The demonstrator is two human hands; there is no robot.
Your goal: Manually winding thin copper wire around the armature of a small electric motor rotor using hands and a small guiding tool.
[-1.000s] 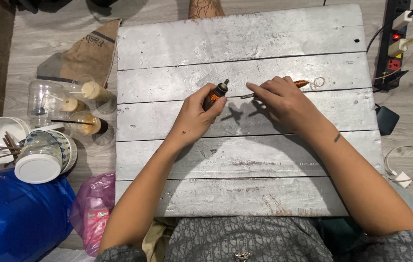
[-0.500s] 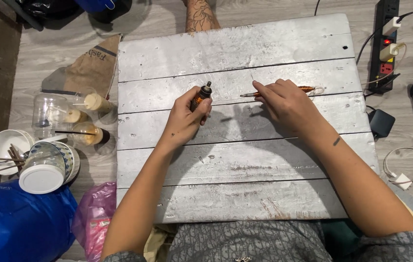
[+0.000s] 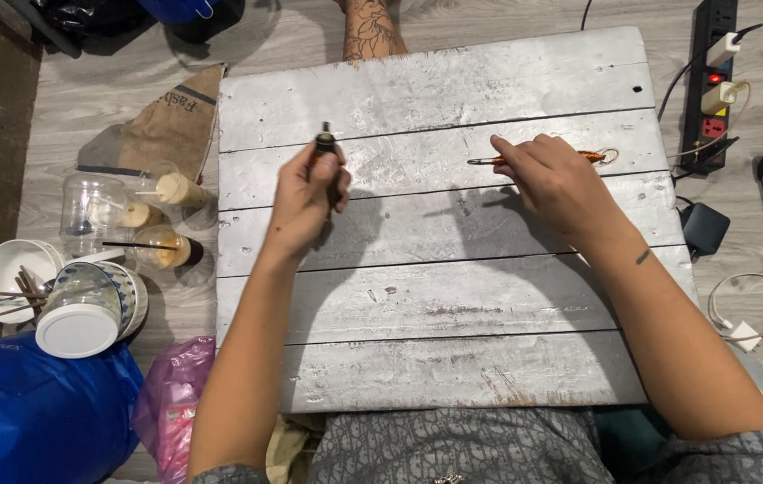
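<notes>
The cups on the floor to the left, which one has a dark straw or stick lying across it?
The low cup of tan drink, nearest the wooden board. The others stand further up, without a dark stick.

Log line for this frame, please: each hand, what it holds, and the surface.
left hand: grips small dark bottle upright | right hand: holds thin orange tool flat | surface: whitewashed plank board

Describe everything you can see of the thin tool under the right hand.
The thin tool is a slender, pen-like rod lying nearly flat across the grey plank board, running left to right. Its left end is a fine dark metal tip; its right part looks orange-brown and ends in a small wire ring. The right hand covers its middle, fingers pinching the shaft. What the shaft is made of cannot be told.
</notes>
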